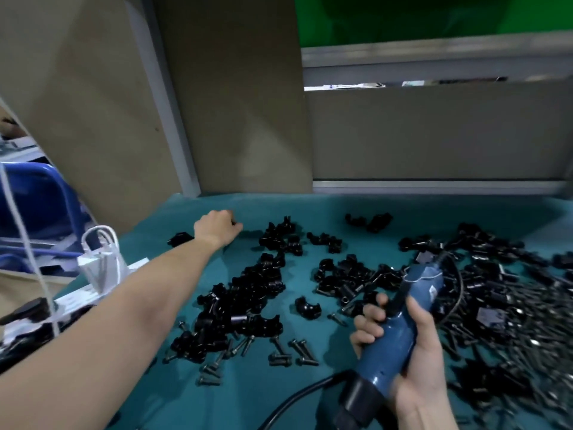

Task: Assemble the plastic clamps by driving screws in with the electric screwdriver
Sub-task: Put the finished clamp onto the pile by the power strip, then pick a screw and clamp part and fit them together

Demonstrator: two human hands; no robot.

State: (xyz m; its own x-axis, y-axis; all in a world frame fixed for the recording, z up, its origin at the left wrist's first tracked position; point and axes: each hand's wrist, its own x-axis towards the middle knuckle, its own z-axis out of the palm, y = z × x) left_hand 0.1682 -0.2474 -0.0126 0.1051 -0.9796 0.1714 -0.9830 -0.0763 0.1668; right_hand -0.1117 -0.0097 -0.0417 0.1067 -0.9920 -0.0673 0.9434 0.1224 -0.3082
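Label (432, 290) on the electric screwdriver (393, 336) is unreadable

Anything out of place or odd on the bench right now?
Nothing looks damaged. Clamp parts and screws lie loose in scattered piles on the teal mat, and one clamp piece sits alone at the far left, apart from the piles.

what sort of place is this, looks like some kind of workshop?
Most likely a factory assembly bench. A teal-covered table is heaped with black plastic clamp parts and loose screws, the right hand grips a corded blue electric screwdriver, and plain partition boards wall in the back.
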